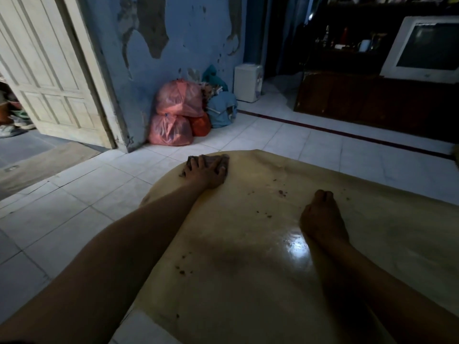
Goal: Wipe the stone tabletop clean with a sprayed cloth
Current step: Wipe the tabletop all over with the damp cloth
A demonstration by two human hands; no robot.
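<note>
— Nearest the camera, what is the right hand (pixel 323 219) doing?
— It rests on the glossy stone tabletop (pixel 248 281), fingers loosely curled, holding nothing, seemingly bracing.

— And farther out?
— The left hand (pixel 206 173), arm outstretched, presses the dark cloth (pixel 222 161) flat under spread fingers at the far rim.

— The step?
— Wiping, it seems. Crumbs (pixel 282 192) still dot the middle; the next stroke likely calls for sweeping the cloth back across them.
</note>
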